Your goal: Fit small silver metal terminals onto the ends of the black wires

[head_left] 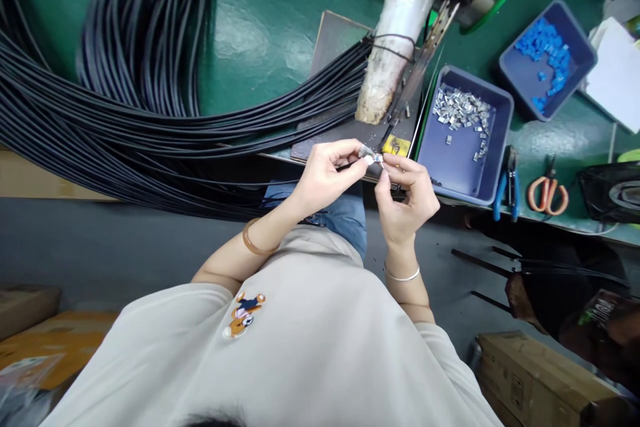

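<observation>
Left hand (333, 173) and right hand (407, 197), each with thumb and fingertips pinched together, grip a small silvery connector (377, 158) between them at the front edge of a green desk (260, 20). From the left, thick bundles of black cable (150, 120) run toward a plastic-wrapped post (400, 20), with a yellow block (397, 145) lying just beyond the connector. Farther right sit a bin (455, 167) of small metal pieces (463, 109), blue-handled pliers (509, 183), a second bin (527, 83) of blue pieces (547, 47) and, nearer the edge, orange-handled scissors (547, 195).
</observation>
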### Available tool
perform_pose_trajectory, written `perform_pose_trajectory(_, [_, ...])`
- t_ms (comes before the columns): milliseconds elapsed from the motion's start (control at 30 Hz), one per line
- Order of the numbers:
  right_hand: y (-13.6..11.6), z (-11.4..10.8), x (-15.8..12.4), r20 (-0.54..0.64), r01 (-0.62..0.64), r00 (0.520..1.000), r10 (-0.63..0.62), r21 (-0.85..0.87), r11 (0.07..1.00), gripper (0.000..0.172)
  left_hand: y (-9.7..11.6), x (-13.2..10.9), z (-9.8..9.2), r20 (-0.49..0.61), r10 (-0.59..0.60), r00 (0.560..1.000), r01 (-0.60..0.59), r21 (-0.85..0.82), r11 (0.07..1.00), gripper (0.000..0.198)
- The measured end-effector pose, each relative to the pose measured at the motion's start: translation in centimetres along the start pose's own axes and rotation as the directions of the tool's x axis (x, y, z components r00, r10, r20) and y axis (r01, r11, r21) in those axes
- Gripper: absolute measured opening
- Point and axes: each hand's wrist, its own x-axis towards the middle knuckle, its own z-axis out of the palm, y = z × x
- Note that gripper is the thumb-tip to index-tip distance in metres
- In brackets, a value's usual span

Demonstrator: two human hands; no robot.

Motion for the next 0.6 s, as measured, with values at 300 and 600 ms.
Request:
perform_pose_trajectory(300, [0.0, 0.0, 0.5, -0.010, -0.019, 1.000, 0.020, 0.026, 0.999, 0.011, 0.3, 1.0, 0.0, 0.027, -0.079, 0.997, 0.081, -0.110, 0.991, 0.012])
perform_pose_trajectory(600, [0.2, 0.0, 0.9, 0.002, -0.051, 0.999, 0.051, 0.041, 0.998, 0.009, 0.7, 1.6, 0.1, 0.030, -0.138, 0.990, 0.141, -0.152, 0.978, 0.015])
